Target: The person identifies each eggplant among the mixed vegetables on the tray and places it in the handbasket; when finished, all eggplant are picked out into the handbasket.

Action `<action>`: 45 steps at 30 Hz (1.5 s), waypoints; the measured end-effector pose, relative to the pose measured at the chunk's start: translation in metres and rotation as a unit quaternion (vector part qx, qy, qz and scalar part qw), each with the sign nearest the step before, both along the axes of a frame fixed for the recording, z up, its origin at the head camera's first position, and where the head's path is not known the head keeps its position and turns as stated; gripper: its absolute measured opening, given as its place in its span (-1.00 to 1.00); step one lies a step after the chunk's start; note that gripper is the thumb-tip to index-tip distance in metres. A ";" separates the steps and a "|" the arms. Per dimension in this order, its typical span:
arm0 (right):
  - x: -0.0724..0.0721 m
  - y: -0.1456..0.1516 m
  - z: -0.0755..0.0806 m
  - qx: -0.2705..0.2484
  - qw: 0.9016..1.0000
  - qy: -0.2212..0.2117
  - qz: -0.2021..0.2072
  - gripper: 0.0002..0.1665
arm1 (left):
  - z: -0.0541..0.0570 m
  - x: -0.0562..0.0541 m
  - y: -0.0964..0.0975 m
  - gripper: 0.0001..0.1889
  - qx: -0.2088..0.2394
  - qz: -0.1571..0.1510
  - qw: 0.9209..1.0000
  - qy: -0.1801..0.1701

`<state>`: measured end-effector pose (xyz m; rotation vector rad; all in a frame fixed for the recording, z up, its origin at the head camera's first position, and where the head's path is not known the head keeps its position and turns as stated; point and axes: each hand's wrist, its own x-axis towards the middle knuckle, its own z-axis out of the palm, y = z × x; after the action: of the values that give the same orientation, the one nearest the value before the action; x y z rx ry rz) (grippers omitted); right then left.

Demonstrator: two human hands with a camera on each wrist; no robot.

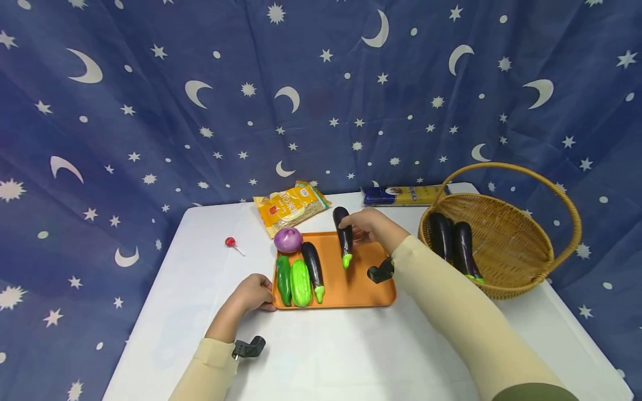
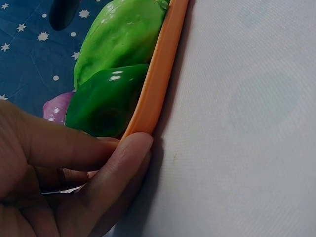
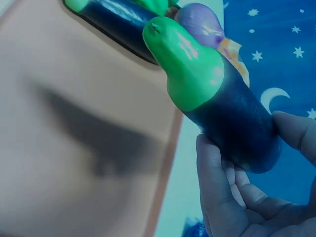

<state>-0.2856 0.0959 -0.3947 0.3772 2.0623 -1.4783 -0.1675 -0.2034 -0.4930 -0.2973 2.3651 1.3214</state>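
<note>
My right hand grips an eggplant by its dark body, between thumb and fingers. It hangs above the orange tray, green cap toward me, and its shadow falls on the tray in the right wrist view. At the tray's near left corner, my left hand pinches the rim between thumb and fingers. On the tray's left side lie a dark green pepper, a bumpy light green vegetable and another eggplant. A purple onion sits at the far left corner.
A wicker basket with a tall handle stands at the right, holding more eggplants. Behind the tray lie a yellow food packet and a blue-and-yellow packet. A red lollipop lies left on the white table.
</note>
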 end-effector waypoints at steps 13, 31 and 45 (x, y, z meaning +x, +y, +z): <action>-0.003 0.034 0.024 0.003 1.000 0.006 -0.001 -0.26 | 0.000 0.000 -0.001 -0.79 0.003 -0.001 1.000 -0.009; 0.000 0.101 0.035 -0.018 1.000 -0.005 0.004 -0.24 | 0.002 0.000 0.002 -0.78 -0.004 -0.003 1.000 -0.010; 0.013 0.163 0.049 -0.021 0.999 0.001 -0.026 -0.14 | 0.002 0.001 0.002 -0.79 -0.010 -0.005 1.000 -0.010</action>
<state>-0.2727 0.2585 -0.3453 0.4163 2.0336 -1.5492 -0.1669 -0.2010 -0.4913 -0.3023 2.3605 1.2848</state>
